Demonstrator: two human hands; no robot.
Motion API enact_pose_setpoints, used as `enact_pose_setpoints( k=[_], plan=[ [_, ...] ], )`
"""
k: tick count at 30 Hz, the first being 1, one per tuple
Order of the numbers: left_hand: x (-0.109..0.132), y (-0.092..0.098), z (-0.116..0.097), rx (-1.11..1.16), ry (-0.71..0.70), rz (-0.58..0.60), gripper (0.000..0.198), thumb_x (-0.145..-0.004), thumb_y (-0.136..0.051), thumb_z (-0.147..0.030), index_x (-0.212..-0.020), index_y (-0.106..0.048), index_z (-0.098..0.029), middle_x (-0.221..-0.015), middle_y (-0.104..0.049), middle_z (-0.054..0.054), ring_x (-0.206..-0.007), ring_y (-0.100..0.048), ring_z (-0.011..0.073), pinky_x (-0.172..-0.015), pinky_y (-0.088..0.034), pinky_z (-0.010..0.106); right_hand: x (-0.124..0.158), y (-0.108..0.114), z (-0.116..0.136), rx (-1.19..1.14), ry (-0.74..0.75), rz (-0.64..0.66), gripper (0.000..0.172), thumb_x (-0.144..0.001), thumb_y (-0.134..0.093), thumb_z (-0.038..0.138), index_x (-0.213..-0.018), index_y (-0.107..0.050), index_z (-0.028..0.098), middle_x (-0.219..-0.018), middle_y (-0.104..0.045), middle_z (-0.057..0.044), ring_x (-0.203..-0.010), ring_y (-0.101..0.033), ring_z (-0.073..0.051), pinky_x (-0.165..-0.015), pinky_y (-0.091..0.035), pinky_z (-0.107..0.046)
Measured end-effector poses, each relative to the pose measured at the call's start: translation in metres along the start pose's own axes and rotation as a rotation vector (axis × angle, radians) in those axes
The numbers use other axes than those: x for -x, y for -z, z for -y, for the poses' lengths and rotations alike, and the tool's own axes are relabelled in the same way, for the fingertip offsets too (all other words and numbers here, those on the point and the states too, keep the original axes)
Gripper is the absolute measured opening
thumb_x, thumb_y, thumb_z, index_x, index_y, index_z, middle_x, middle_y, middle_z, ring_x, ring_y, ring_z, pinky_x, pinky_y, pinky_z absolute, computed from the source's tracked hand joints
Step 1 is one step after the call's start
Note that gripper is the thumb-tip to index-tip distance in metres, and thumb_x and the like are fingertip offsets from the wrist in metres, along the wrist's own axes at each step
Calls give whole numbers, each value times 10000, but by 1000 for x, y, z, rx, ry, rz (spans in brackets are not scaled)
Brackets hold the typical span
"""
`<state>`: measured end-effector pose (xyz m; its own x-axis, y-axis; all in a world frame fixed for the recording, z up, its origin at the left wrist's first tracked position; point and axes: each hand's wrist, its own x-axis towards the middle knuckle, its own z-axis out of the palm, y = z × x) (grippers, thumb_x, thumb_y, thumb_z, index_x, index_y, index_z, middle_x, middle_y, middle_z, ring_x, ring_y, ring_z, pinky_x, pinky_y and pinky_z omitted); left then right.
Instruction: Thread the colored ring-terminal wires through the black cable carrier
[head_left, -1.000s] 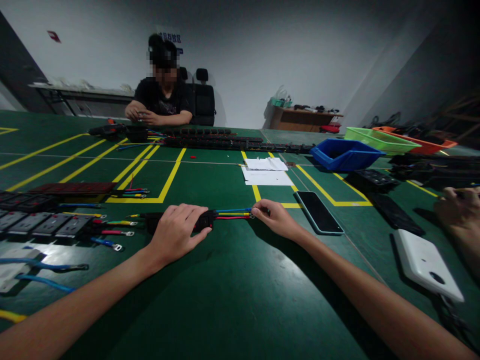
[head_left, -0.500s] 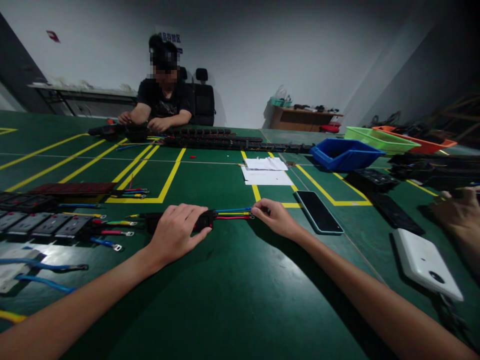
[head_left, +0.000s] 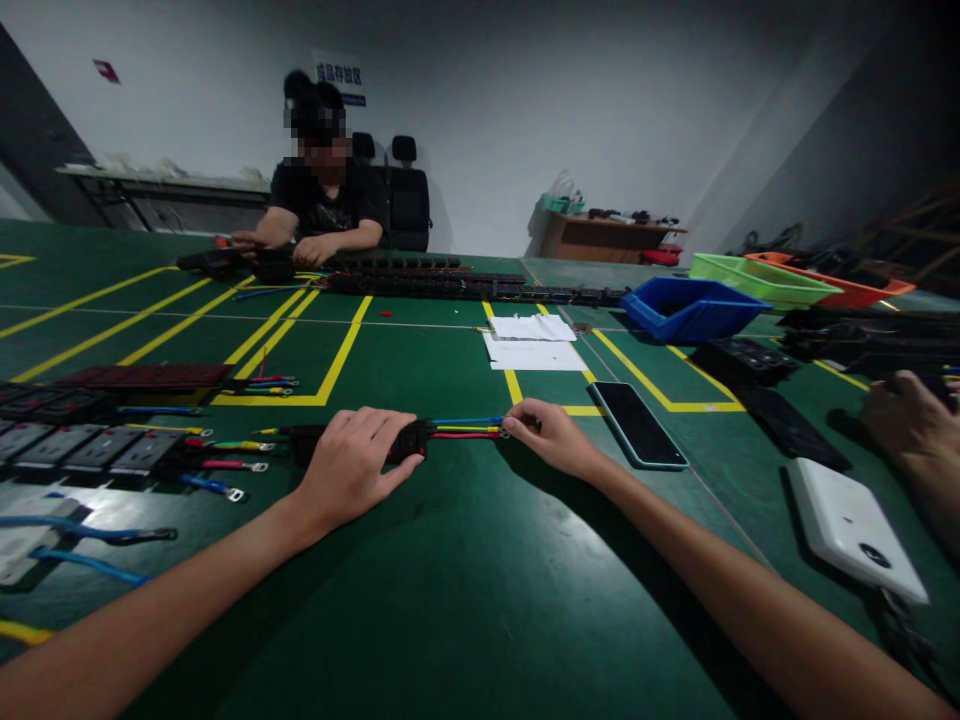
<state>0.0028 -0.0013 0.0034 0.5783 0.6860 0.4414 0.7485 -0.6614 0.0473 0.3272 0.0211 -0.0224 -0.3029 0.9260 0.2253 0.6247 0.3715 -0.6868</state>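
My left hand (head_left: 358, 458) is wrapped over a black socket module (head_left: 409, 443) lying on the green table. Blue, yellow and red wires (head_left: 465, 430) run out of its right end, and a few more come out on the left. With thumb and fingers pinched, my right hand (head_left: 544, 432) holds the wire ends; the blue wire's tip goes between the fingers. Just which ends are gripped is partly hidden. To the left lies a row of black socket modules (head_left: 124, 452), whose coloured wires end in ring terminals (head_left: 235, 494).
A phone (head_left: 639, 425), a white power bank (head_left: 855, 528) and white papers (head_left: 534, 345) lie on the table. Blue (head_left: 691, 310) and green (head_left: 761, 282) bins stand at right. One co-worker (head_left: 326, 205) sits opposite; another person's hand (head_left: 911, 420) is at the right edge.
My hands, the module and its wires stay in place. The co-worker opposite has leaned slightly left, and the other person's hand at the right edge has shifted a little.
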Motion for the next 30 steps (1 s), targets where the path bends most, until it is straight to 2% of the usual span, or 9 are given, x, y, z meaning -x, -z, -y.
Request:
enact_pose_setpoints(
  k=[12, 18, 23, 30],
  plan=[
    [0, 2, 0, 16, 3, -6, 428, -938, -647, -396, -1292, -628, -158, -1186, -725, 141, -1073, -671, 323, -885, -515, 490, 0, 0, 0, 22, 20, 12, 339, -948, -553, 461, -871, -713, 172, -764, -652, -44, -644, -521, -147, -569, -349, -266],
    [0, 0, 0, -8, -8, -7, 436, -943, -649, -400, -1295, -616, -144, -1194, -717, 143, -1079, -661, 318, -890, -507, 484, 1, -1, 1, -75, -4, -31, 298, -919, -587, 418, -1022, -726, 175, -762, -651, -19, -615, -504, -137, -568, -361, -265],
    [0, 0, 0, -14, -9, -1, 431, -943, -651, -396, -1294, -612, -148, -1189, -718, 139, -1075, -661, 315, -884, -503, 477, 0, 1, -1, -125, -22, -65, 292, -923, -574, 424, -849, -698, 171, -800, -677, -42, -685, -555, -157, -629, -408, -284],
    [0, -1, 0, -14, -8, -3, 423, -951, -640, -400, -1294, -606, -154, -1198, -716, 137, -1083, -657, 312, -890, -497, 477, 0, 2, 2, -161, -32, -51, 330, -928, -577, 461, -830, -697, 169, -771, -666, -40, -672, -551, -156, -620, -410, -284]
  ],
)
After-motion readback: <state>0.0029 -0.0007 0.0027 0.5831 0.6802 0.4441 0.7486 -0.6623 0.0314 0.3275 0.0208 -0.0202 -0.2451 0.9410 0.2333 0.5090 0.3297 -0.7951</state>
